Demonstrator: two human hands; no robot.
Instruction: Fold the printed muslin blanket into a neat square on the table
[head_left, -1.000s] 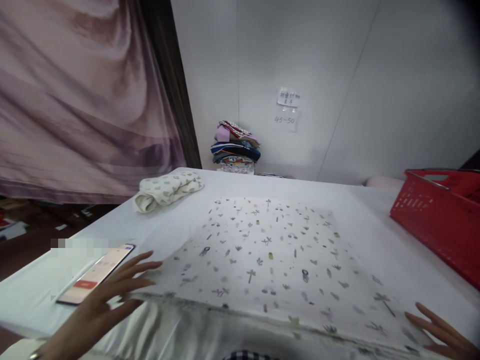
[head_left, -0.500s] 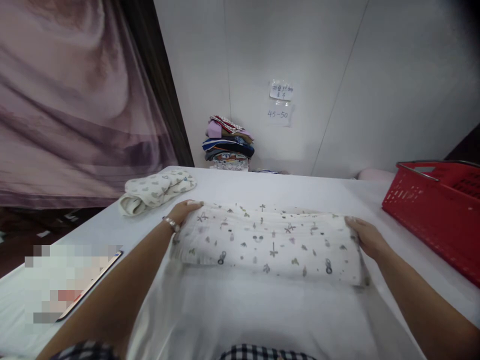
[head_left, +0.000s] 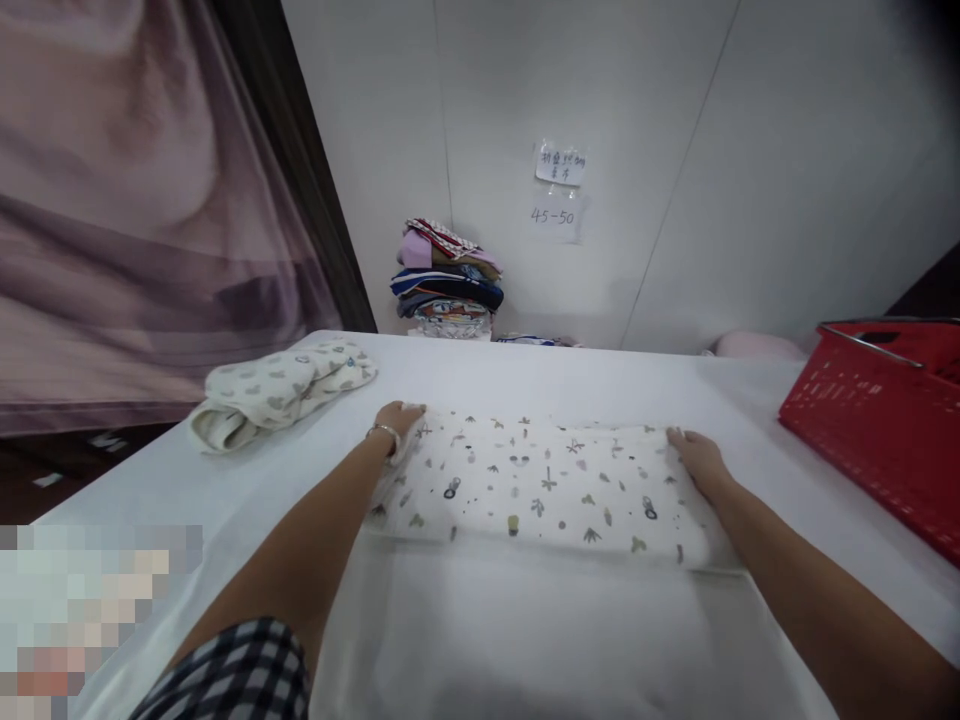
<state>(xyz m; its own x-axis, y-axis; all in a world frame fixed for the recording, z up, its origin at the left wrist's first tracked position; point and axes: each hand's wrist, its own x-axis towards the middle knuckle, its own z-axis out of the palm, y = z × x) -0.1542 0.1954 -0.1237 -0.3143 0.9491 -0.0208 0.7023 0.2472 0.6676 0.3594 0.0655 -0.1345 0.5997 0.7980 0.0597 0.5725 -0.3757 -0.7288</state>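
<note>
A white cloth [head_left: 540, 490] printed with small plants and figures lies in a long folded band across the white table [head_left: 525, 640]. My left hand [head_left: 399, 422] grips its far left corner, thumb and fingers closed on the edge. At the far right corner, my right hand [head_left: 696, 455] pinches the same cloth. Between the two hands the far edge runs fairly straight. Farther left rests another folded cloth [head_left: 281, 390], cream with grey-green shapes, touched by neither hand.
To the right stands a red plastic basket [head_left: 877, 430] with a metal handle. Behind the table's far edge is a stack of folded fabrics [head_left: 448, 285] against the wall. A pink curtain [head_left: 127, 220] hangs at the left. A blurred-out patch covers the lower left.
Both hands have come slightly closer together, still gripping the cloth. More of the printed band shows toward me, its near edge lying flatter. The view has shifted a little.
</note>
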